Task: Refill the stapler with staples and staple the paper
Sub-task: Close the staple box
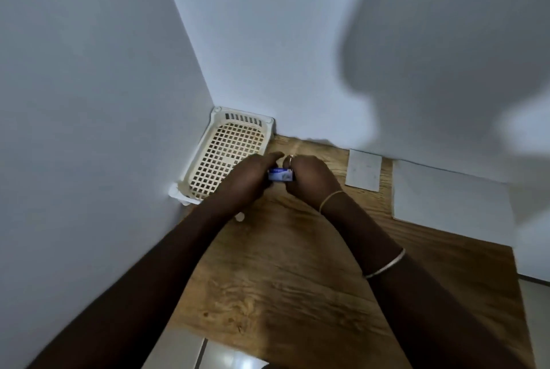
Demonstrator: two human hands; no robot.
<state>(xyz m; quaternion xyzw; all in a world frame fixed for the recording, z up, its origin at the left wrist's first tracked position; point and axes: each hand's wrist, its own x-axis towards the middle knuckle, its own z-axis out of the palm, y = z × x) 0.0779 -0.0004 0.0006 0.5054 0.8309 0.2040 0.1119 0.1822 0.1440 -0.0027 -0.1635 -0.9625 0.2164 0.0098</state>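
**Both hands closing on the staple box, stapler nowhere in sight**

Holding a small blue-and-white cardboard box between both hands, just off the near right corner of the cream plastic lattice tray. Pinching one end with the left hand, fingers curled round it; gripping the other end with the right hand, ringed finger arched over the top. Keeping the box low over the wood-grain tabletop, probably so that loose staples drop somewhere easy to recover. Looking very much like opening it: one hand steadying, the other working the flap or sleeve, though blurred too much here to say whether open yet.

Waiting to the right of the tray: a small white square sheet, lying flat near the wall, and further right again a larger white sheet of paper, also flat. Likely parked there to leave working room in front of the tray.

No seeing the stapler itself; possibly hidden behind the hands, impossible to tell. Tray appearing empty where visible, its near edge covered by the left hand.

Judging the job as barely started: staples not yet out, nothing loaded, paper untouched.
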